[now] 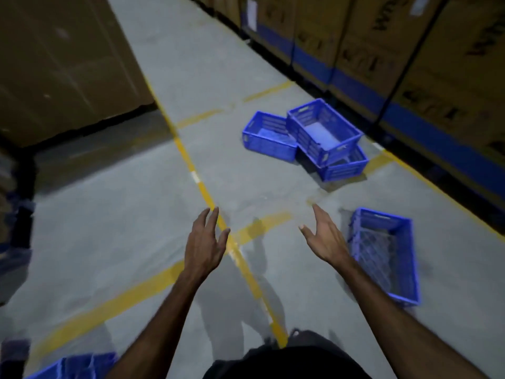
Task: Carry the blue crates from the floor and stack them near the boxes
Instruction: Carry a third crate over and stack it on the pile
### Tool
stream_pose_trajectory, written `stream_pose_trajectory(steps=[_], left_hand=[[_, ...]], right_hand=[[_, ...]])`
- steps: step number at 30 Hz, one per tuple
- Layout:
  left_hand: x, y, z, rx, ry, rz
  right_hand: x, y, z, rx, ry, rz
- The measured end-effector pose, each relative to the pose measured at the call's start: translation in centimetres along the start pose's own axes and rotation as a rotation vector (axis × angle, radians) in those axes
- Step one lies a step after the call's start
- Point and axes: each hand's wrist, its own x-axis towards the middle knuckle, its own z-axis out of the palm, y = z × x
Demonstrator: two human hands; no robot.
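Three blue crates (306, 140) were clustered on the floor (123, 214) near the boxes (410, 50), the top one tilted across two others, all seemingly empty. A fourth crate (385, 255) lay nearer, long axis running away. Left hand (205, 242) and right hand (325, 236) were held apart, fingers spread, holding nothing.

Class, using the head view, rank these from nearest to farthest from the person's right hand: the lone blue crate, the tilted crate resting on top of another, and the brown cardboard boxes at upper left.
1. The lone crate, just right of the right hand.
2. The tilted top crate, ahead, near the right-hand boxes.
3. The brown boxes at upper left, across the yellow line.
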Motion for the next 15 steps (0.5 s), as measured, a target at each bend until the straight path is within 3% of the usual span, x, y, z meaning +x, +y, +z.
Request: stream_pose_trajectory(steps=[8, 15], left_hand=[[5.1, 11.8, 8.3, -0.032, -0.139, 0.153], [9.7, 19.3, 12.7, -0.008, -0.271, 0.327]], right_hand=[[0.0, 11.7, -7.6, 0.113, 0.115, 0.208], [-1.0, 17.3, -11.5, 0.199, 0.220, 0.384]])
